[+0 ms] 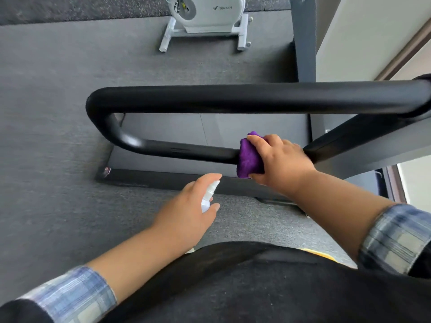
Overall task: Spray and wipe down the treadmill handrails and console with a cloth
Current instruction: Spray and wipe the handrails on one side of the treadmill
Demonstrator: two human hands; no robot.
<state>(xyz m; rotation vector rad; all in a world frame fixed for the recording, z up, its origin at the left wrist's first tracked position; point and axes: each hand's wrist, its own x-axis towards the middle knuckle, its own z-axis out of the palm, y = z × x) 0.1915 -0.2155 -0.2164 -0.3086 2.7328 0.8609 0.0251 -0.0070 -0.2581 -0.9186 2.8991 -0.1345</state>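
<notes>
Both grips (186, 213) (283, 159) curled; forearms outstretched

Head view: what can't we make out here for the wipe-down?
- Console: not in the head view, so its state is unknown.
- Handrail: right end cut off by the frame edge.
- Rail under the purple cloth: covered by the cloth and the right hand.
- Spray bottle: mostly hidden by the left hand; label and fill level unreadable.
</notes>
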